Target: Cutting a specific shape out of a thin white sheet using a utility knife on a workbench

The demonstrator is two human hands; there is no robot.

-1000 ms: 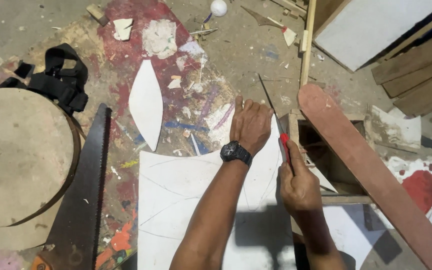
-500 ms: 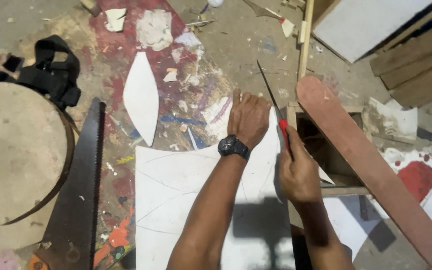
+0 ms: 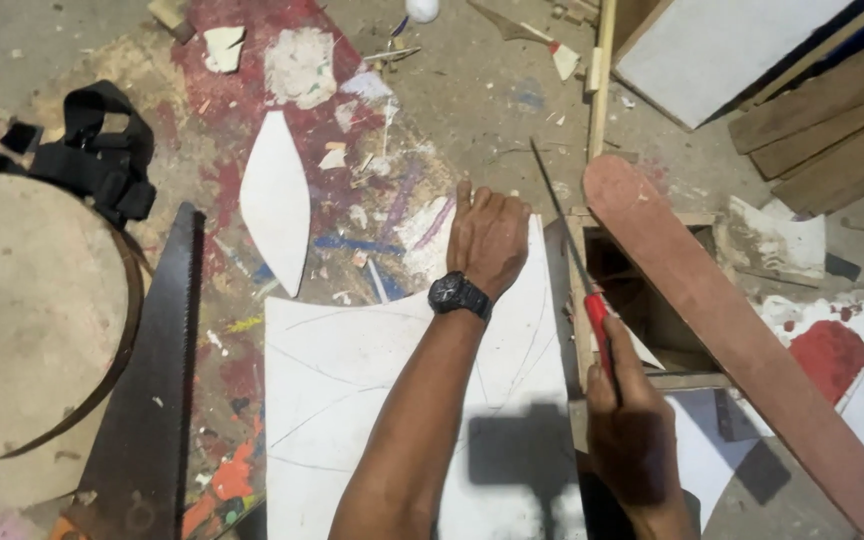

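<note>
Two hands: both engaged.
Left hand (image 3: 487, 238): pressed flat on white pencil-marked sheet (image 3: 392, 400), frame centre.
Right hand (image 3: 632, 440): clenched on thin red-handled saw blade (image 3: 564, 232).
Advice: keep the sheet pinned near its right edge; use short, steady strokes.

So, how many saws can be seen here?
2: a large handsaw lying on the floor at left, and a thin red-handled saw in the right hand. Others may be hidden.
</note>
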